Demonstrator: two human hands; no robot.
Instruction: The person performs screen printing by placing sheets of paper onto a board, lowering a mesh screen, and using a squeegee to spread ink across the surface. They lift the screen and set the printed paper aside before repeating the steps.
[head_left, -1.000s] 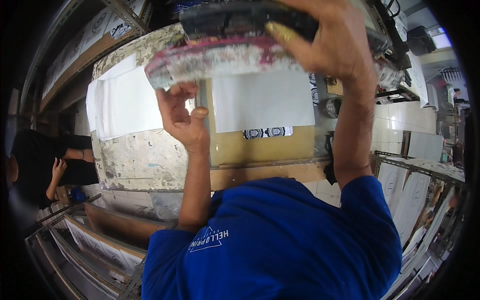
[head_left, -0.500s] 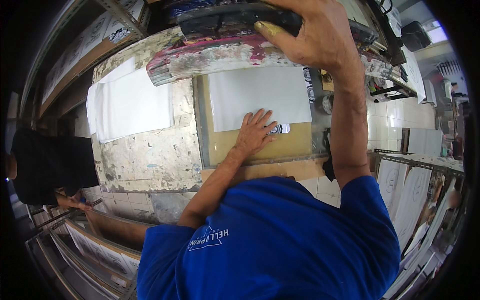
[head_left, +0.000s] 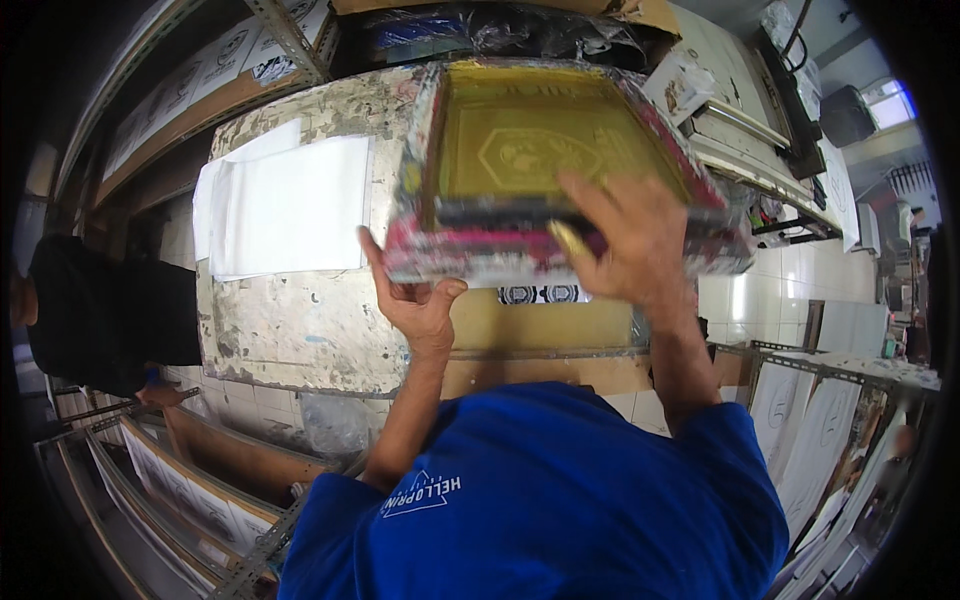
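A screen printing frame [head_left: 560, 262] with paint-smeared pink and white edges lies over the work board, its yellow mesh [head_left: 520, 110] bearing a hexagonal emblem. My left hand [head_left: 415, 305] holds the frame's near left corner, thumb and fingers on either side. A dark bar like a squeegee [head_left: 490, 212] lies along the near side of the mesh. Smeared by motion, my right hand [head_left: 630, 235] straddles this bar, its yellow-stained thumb on the near side; whether it grips is unclear. Beneath the frame's near edge, a strip of black-and-white printed design [head_left: 540, 294] shows.
White sheets [head_left: 290, 205] lie stacked on the stained table [head_left: 300, 340] to the left. Another person in black [head_left: 110, 315] stands at the far left. Racks with printed sheets [head_left: 200, 480] stand lower left and right [head_left: 800, 420]. Dark plastic wrap [head_left: 520, 35] sits behind.
The screen frame has come down over the white sheet on the board. My left hand has left the sheet for the frame's corner; my right hand has come nearer, over the dark bar.
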